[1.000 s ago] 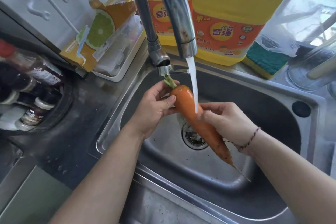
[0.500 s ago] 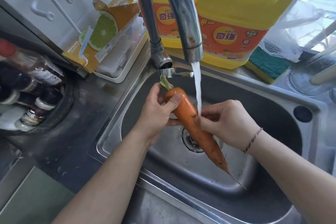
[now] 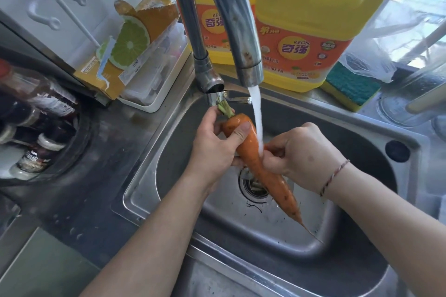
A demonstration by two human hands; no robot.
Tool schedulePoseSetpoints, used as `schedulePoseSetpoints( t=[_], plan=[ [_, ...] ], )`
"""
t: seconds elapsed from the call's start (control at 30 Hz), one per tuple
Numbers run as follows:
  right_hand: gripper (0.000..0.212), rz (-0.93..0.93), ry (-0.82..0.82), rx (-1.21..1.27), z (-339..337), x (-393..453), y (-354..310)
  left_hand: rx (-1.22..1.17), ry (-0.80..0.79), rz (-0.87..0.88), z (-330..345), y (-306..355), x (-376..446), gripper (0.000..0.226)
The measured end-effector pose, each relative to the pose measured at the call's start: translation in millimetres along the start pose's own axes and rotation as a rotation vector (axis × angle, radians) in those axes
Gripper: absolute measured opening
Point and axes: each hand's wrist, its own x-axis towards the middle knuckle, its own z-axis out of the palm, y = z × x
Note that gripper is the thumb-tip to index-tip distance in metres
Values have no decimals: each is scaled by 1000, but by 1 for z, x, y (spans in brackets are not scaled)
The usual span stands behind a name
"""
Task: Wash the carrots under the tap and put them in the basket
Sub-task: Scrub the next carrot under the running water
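Note:
A long orange carrot (image 3: 277,183) with a short green stub slants over the steel sink (image 3: 350,243), its thin tip pointing down to the right. My left hand (image 3: 212,152) grips its thick upper end, thumb across the top. My right hand (image 3: 301,154) holds its middle, fingers curled round it. Water runs from the tap (image 3: 231,19) in a white stream onto the carrot between my two hands. No basket is in view.
Two yellow detergent jugs (image 3: 313,19) stand behind the sink, with a green and yellow sponge (image 3: 350,87) to their right. A white tray (image 3: 154,94) holding an orange box sits at the left. Dark bottles (image 3: 36,128) crowd the far left counter.
My hands have slid and turned slightly on the carrot under the stream. The carrot stays under the tap.

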Motion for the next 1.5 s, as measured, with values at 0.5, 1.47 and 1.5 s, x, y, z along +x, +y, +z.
schedulePoseSetpoints(
  t=[0.5,1.47,1.5],
  plan=[
    [40,89,-74,-286,16,-1,-14,-6,55,-56,1,-11,-2,39],
    [39,-15,117,-127,30,-11,3,-42,31,-90,-5,-20,-1,44],
    [41,-1,110,-121,31,-12,1,-41,32,-91,-6,-20,0,45]
  ],
)
